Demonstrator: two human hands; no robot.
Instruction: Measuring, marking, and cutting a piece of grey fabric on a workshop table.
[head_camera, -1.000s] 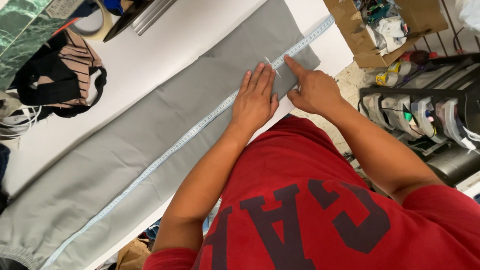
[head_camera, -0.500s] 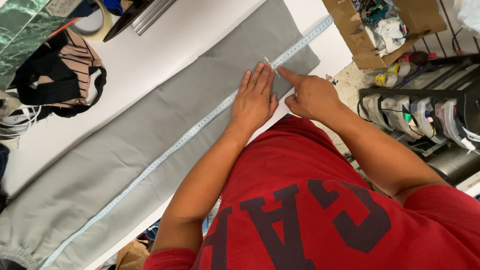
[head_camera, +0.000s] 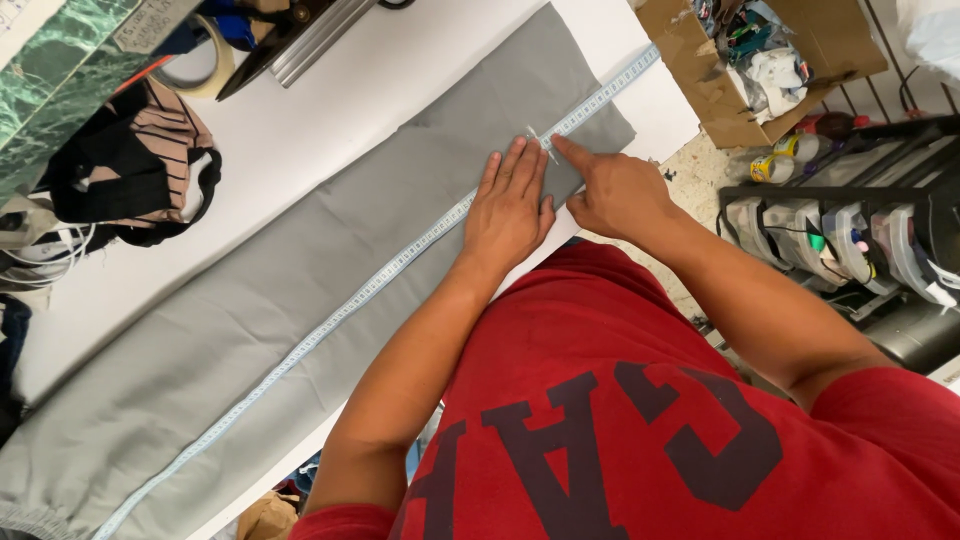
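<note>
**Grey fabric pinned flat under a measuring tape**

Grey cloth (head_camera: 330, 290), a long folded panel, lies diagonally across the white desk (head_camera: 330, 150), running from the near left to the far right. A pale measuring tape (head_camera: 400, 262) is laid straight along its length, and holding the cloth down keeps both from shifting. The left hand (head_camera: 512, 205) rests palm-down with fingers together and flat, pressing the fabric just beside the tape; it grips nothing. The right hand (head_camera: 618, 192) is curled into a loose fist with only the index finger extended, its tip touching the tape at a mark near the cloth's far right end. Both forearms reach forward from a red shirt (head_camera: 620, 420). A cardboard box (head_camera: 700, 60) of scraps sits at the far right, striped garments (head_camera: 140, 170) at the left.
</note>
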